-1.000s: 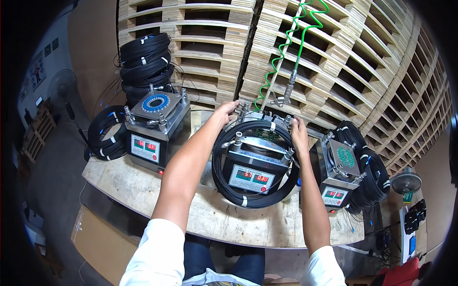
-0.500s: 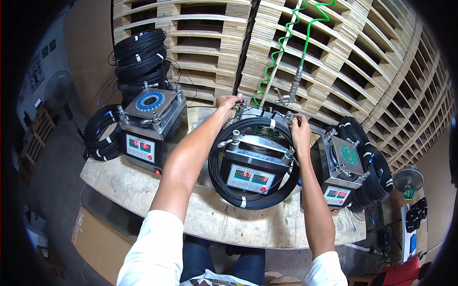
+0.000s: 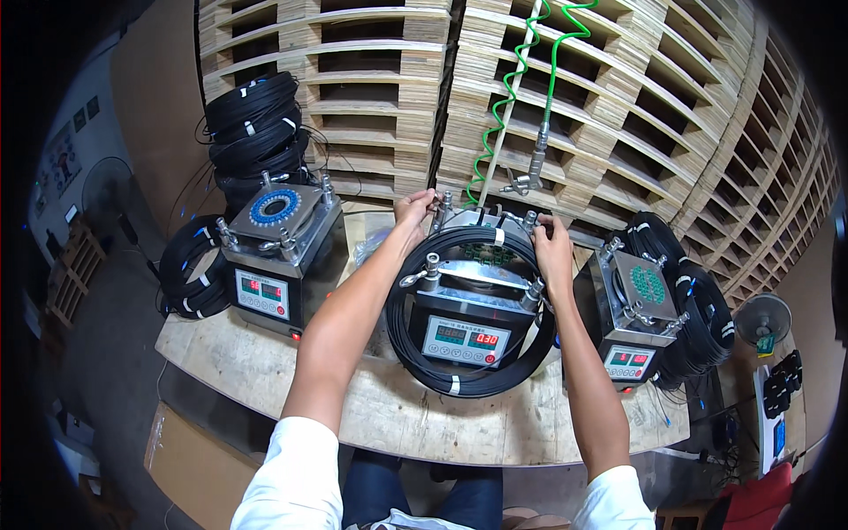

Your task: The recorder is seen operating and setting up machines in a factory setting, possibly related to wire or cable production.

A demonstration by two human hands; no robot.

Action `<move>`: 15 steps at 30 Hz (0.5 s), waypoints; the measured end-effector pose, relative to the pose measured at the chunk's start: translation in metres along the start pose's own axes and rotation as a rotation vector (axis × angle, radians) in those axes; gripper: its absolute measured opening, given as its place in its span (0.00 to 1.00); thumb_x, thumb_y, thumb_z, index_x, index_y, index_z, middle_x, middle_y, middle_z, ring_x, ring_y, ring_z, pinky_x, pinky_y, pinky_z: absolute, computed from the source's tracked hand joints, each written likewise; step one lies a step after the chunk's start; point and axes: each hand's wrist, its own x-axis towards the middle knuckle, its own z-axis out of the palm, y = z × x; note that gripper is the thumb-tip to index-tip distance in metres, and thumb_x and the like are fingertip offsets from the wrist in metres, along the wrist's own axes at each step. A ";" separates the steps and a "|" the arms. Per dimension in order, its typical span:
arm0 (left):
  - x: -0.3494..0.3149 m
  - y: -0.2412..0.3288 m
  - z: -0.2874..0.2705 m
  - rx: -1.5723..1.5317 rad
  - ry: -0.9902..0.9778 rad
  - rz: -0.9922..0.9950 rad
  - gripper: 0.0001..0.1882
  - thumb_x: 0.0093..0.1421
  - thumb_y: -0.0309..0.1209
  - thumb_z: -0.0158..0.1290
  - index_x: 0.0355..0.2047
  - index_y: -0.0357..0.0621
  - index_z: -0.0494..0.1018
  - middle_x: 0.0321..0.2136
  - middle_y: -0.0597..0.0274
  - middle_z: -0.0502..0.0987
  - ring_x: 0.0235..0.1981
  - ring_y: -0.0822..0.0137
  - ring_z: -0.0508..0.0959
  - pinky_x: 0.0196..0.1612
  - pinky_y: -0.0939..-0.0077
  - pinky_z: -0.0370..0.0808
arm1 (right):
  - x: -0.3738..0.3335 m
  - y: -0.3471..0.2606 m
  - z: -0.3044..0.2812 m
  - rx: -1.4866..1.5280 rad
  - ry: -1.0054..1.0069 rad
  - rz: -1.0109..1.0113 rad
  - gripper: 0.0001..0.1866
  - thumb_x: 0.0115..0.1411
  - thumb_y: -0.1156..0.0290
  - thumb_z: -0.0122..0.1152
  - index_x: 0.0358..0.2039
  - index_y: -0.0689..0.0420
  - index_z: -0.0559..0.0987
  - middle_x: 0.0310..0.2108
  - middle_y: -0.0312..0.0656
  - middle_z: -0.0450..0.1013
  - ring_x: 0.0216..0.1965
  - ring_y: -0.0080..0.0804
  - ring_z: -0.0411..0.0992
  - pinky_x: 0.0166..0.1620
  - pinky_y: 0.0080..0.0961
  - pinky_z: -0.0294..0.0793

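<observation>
The middle machine (image 3: 464, 340), a black box with a steel top and a lit display, has a black cable coil (image 3: 397, 353) hanging around its front. At its back left corner my left hand (image 3: 412, 215) is closed, fingertips against the steel clamp post (image 3: 445, 205); what they pinch is too small to tell. My right hand (image 3: 554, 252) curls its fingers at the back right post (image 3: 529, 223), and any held part is hidden. A front clamp post (image 3: 432, 268) with a side lever stands inside the coil. Green-tipped pieces (image 3: 488, 254) show on the machine's top.
Similar machines stand at left (image 3: 265, 296) and right (image 3: 629, 353) on the wooden table (image 3: 424, 433). Cable coils are stacked at left (image 3: 252, 115) and right (image 3: 702, 322). An air gun (image 3: 527, 183) hangs from a green coiled hose before wooden pallets (image 3: 380, 53).
The middle machine's display has changed: its left digits have gone dark and the right ones differ. Both hands stay at the rear posts; the whole view has shifted slightly.
</observation>
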 end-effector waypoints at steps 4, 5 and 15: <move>0.005 0.005 0.006 0.107 -0.083 0.007 0.13 0.64 0.36 0.58 0.40 0.36 0.79 0.33 0.57 0.84 0.29 0.71 0.80 0.34 0.79 0.77 | -0.003 -0.012 0.002 -0.010 -0.006 0.001 0.16 0.60 0.69 0.55 0.46 0.64 0.77 0.32 0.57 0.78 0.36 0.46 0.79 0.42 0.37 0.75; 0.005 0.007 0.010 0.178 -0.198 -0.025 0.17 0.66 0.41 0.57 0.42 0.37 0.80 0.35 0.58 0.84 0.30 0.71 0.80 0.36 0.78 0.78 | -0.003 -0.012 0.001 -0.005 0.002 -0.004 0.16 0.60 0.69 0.55 0.45 0.64 0.77 0.32 0.56 0.79 0.35 0.45 0.79 0.42 0.37 0.75; -0.030 0.047 0.008 0.504 -0.484 -0.273 0.44 0.67 0.67 0.24 0.60 0.44 0.71 0.53 0.52 0.77 0.52 0.61 0.76 0.58 0.66 0.70 | -0.002 -0.001 0.006 0.024 0.020 -0.028 0.17 0.59 0.69 0.54 0.45 0.65 0.77 0.35 0.59 0.78 0.38 0.49 0.79 0.45 0.38 0.75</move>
